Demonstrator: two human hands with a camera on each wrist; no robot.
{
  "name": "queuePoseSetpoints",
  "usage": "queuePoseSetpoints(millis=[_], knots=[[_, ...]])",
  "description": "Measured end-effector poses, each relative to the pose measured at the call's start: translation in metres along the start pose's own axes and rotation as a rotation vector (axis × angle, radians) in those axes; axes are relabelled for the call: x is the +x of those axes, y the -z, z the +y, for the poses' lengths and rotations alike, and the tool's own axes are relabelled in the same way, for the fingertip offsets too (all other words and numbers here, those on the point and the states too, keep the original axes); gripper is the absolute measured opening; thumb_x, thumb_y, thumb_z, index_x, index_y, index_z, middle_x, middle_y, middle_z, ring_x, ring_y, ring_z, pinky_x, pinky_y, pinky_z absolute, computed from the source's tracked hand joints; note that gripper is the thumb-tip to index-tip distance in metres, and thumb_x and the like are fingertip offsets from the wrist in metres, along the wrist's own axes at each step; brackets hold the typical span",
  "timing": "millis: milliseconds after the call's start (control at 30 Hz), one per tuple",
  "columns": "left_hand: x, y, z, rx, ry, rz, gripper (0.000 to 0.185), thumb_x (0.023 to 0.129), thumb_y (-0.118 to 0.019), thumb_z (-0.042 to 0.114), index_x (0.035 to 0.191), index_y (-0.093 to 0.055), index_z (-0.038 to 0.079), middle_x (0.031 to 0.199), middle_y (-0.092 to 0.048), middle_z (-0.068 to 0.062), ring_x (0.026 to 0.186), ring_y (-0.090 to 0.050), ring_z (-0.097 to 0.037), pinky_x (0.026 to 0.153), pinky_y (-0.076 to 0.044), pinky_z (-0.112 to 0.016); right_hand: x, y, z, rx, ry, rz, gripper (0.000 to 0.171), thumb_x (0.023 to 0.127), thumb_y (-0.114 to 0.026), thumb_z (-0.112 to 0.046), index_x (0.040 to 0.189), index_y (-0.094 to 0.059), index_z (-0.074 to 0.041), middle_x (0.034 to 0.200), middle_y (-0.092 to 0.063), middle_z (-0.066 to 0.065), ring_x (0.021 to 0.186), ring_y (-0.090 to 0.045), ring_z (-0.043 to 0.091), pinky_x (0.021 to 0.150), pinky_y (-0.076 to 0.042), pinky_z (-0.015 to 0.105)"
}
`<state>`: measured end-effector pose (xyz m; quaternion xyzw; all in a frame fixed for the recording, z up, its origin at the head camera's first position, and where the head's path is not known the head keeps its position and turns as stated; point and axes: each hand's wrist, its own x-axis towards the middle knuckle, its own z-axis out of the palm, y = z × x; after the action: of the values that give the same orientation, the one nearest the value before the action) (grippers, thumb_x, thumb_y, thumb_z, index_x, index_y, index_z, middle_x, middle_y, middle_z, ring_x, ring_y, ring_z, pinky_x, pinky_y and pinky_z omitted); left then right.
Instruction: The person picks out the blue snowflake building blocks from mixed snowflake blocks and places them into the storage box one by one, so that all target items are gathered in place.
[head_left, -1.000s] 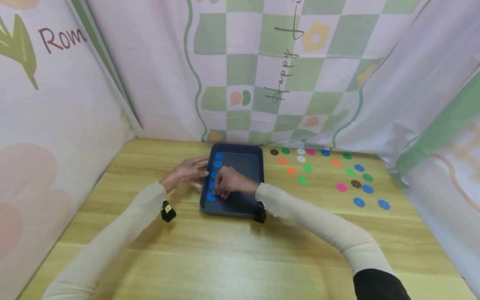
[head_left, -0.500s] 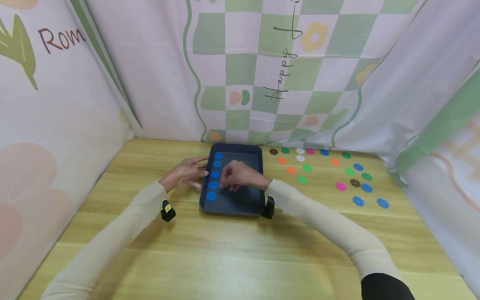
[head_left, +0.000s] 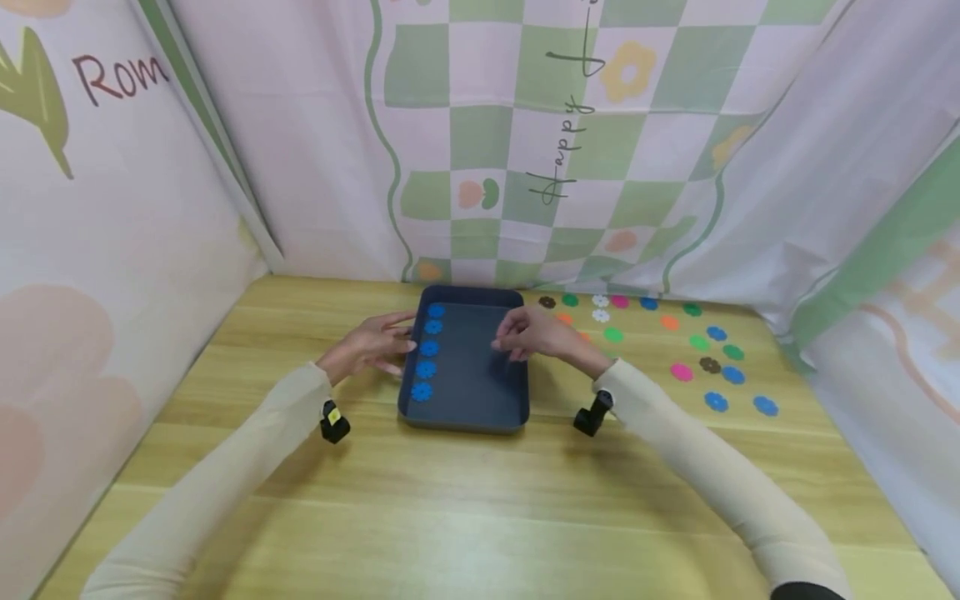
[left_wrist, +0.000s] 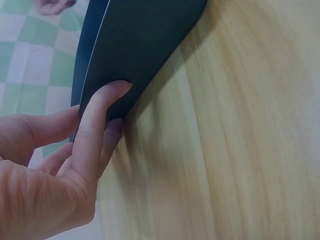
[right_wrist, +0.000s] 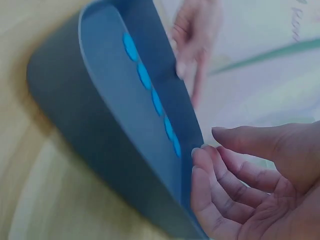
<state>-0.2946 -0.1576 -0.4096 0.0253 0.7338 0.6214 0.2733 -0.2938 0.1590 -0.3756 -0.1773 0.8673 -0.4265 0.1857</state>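
Observation:
A dark grey-blue tray (head_left: 480,400) lies on the table, with a column of several blue flower-shaped pieces (head_left: 426,369) along its left side. My left hand (head_left: 367,346) is at the tray's left wall. In the left wrist view, that hand's fingers (left_wrist: 90,130) touch the tray's outer wall and rim, without wrapping round it. My right hand (head_left: 536,333) hovers over the tray's right edge. The right wrist view shows its fingers loosely bent, thumb apart from fingertips, and nothing visible between them.
Loose flower-shaped and round pieces in several colours lie right of the tray, among them a blue flower piece (head_left: 716,402), a brown one (head_left: 709,365) and a pink one (head_left: 681,372). A checked curtain (head_left: 517,150) hangs behind the wooden table (head_left: 450,508).
My right hand has moved from the blue column rightwards to the tray's right edge, uncovering all the blue pieces there. The left hand has stayed at the tray's left side.

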Motion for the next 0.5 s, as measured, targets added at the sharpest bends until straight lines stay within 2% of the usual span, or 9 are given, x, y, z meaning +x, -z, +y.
queuePoseSetpoints(millis=[133, 300, 400, 500], knots=[[-0.001, 0.000, -0.001, -0.001, 0.001, 0.005, 0.077, 0.104, -0.059, -0.002, 0.169, -0.022, 0.016, 0.171, -0.022, -0.022, 0.144, -0.048, -0.045, 0.066, -0.066, -0.028, -0.012, 0.022, 0.016, 0.035, -0.031, 0.069, 0.017, 0.099, -0.072, -0.011, 0.103, -0.069, 0.006, 0.095, -0.074, 0.024, 0.079, -0.076, 0.028, 0.083, -0.067, 0.050], [-0.001, 0.000, -0.001, -0.014, 0.000, 0.000, 0.076, 0.104, -0.059, -0.002, 0.169, -0.022, 0.016, 0.171, -0.023, -0.022, 0.144, -0.047, -0.045, 0.066, -0.066, -0.028, -0.031, 0.049, 0.035, 0.055, -0.090, 0.112, 0.023, 0.101, -0.071, -0.013, 0.110, -0.067, 0.007, 0.100, -0.077, 0.014, 0.084, -0.076, 0.026, 0.087, -0.066, 0.048], [-0.001, 0.000, -0.001, -0.018, -0.005, -0.008, 0.076, 0.104, -0.059, -0.001, 0.169, -0.021, 0.015, 0.172, -0.022, -0.022, 0.145, -0.047, -0.045, 0.069, -0.067, -0.030, -0.044, 0.065, 0.048, 0.063, -0.124, 0.131, 0.031, 0.102, -0.071, -0.020, 0.117, -0.066, 0.007, 0.103, -0.077, 0.012, 0.088, -0.076, 0.026, 0.090, -0.065, 0.048], [0.000, 0.000, -0.001, -0.016, -0.003, -0.010, 0.077, 0.105, -0.059, -0.001, 0.169, -0.021, 0.016, 0.172, -0.022, -0.022, 0.145, -0.046, -0.045, 0.071, -0.067, -0.031, -0.058, 0.082, 0.065, 0.056, -0.156, 0.138, 0.040, 0.104, -0.069, -0.027, 0.124, -0.063, 0.007, 0.114, -0.074, 0.015, 0.095, -0.075, 0.026, 0.094, -0.064, 0.048]])
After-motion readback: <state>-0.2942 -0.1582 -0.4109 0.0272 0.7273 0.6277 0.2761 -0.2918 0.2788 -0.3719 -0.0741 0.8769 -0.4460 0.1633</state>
